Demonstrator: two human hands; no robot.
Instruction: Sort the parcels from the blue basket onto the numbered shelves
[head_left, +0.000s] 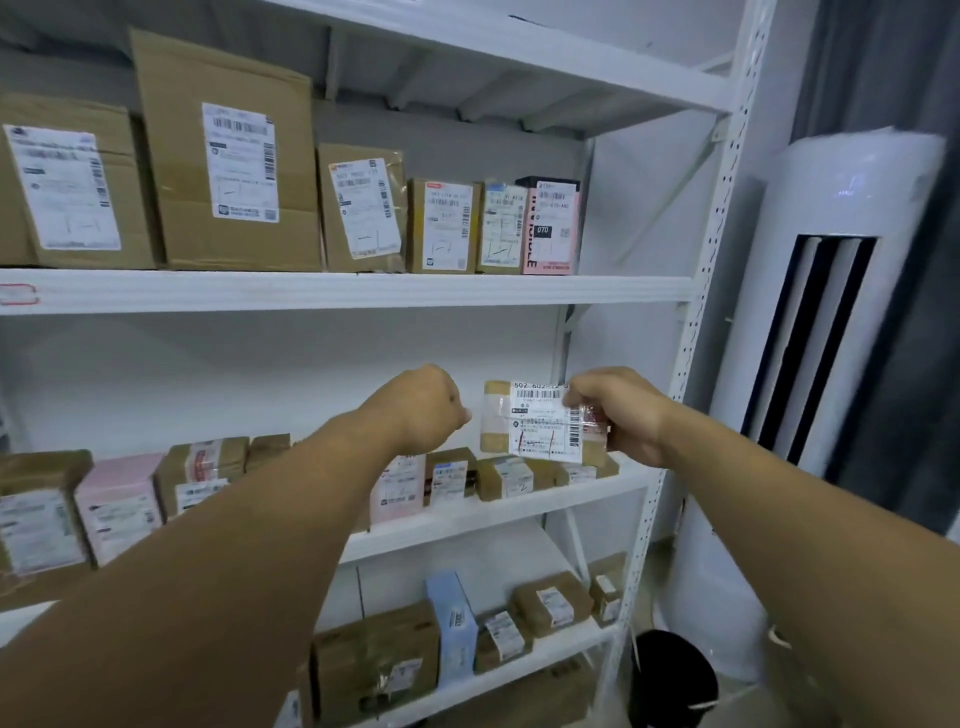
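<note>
A worker's right hand (623, 415) pinches a small brown parcel (530, 421) by its right edge, holding it above the right end of the middle shelf (519, 512). The white label faces out, and its top line begins 502. The left hand (421, 410), also above that shelf, is curled into a fist with nothing seen in it.

The step calls for checking the label against the shelf number. The parcel should then be lowered upright with its label outward, and the free hand should steady the small boxes (506, 478) beneath it.

By count there are two hands and one parcel in hand. Six parcels (234, 156) stand one board above the middle shelf. At least eight sit on the middle shelf itself, with an arm hiding some. At least five (452, 618) lie one board below. The blue basket is out of view.
</note>
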